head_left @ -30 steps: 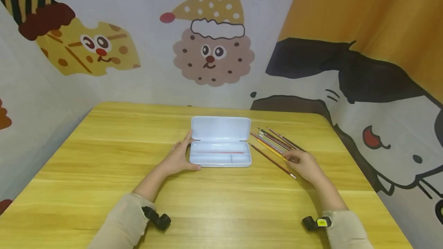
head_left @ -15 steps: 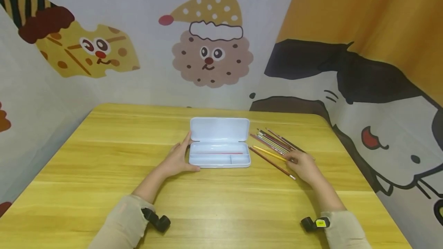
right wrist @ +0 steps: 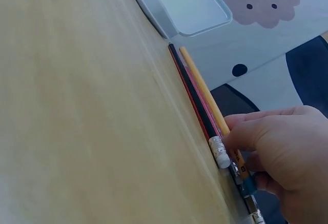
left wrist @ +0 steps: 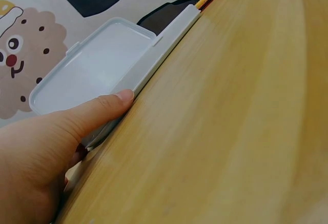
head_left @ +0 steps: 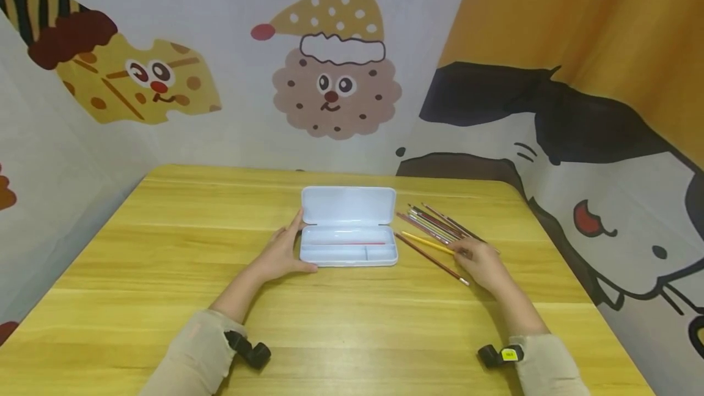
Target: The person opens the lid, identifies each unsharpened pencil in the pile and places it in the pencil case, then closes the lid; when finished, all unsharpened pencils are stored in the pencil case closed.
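Note:
A white pencil case [head_left: 348,205] lies with its lid raised at the middle of the table. Inside its rear compartment is a thin red pencil or rod [head_left: 357,243]. My left hand [head_left: 278,254] holds the case's left end, thumb along the front edge and fingers behind. In the right wrist view, my right hand [right wrist: 287,157] pinches a yellow pencil [right wrist: 202,83] between thumb and fingers near its blue-ended tail. Beside it a black-and-red pencil [right wrist: 192,90] with a white eraser lies on the table. Beyond, several more pencils [head_left: 440,222] lie in a loose bunch, partly hidden by the hand.
The wooden table [head_left: 352,335] reaches to a cartoon-printed cloth [head_left: 231,139] at the back and sides. In the case, low dividers part a long rear compartment from smaller front ones. Each sleeve carries a small black camera [head_left: 250,350].
The yellow pencil has come away from the bunch, toward the front, in my right hand's pinch. My left hand stays on the case.

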A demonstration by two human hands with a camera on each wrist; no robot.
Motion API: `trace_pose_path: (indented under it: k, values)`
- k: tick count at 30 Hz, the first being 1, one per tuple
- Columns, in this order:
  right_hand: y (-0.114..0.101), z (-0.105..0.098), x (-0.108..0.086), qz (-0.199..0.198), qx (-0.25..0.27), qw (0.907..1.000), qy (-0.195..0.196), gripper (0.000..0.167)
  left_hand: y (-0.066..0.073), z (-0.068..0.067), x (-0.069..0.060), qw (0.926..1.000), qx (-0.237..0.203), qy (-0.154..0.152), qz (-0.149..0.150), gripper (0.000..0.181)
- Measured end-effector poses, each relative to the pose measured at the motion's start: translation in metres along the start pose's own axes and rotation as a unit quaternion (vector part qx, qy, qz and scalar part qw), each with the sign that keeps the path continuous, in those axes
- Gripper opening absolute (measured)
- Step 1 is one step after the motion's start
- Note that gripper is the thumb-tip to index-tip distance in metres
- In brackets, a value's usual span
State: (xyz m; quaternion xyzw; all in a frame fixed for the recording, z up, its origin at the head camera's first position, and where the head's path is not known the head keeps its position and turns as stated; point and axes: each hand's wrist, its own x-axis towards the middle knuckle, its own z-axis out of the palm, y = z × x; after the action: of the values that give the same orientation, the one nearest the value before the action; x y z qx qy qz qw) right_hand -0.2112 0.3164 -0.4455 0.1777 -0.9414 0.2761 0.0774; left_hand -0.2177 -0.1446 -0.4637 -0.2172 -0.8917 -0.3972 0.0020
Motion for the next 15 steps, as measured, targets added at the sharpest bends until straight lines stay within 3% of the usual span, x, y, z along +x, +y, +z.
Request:
trace_pose_path:
  k: [8,15]
  values:
    - [-0.011,-0.006,0.003,-0.030,0.015,0.9993,0.014,0.022,-0.001,0.001,0.000,1.0000,-0.008,-0.004,-0.003,0.136]
    - [-0.035,-0.012,0.008,-0.050,0.015,0.9985,0.016,0.023,0.000,0.000,0.000,1.0000,0.000,-0.005,-0.006,0.136]
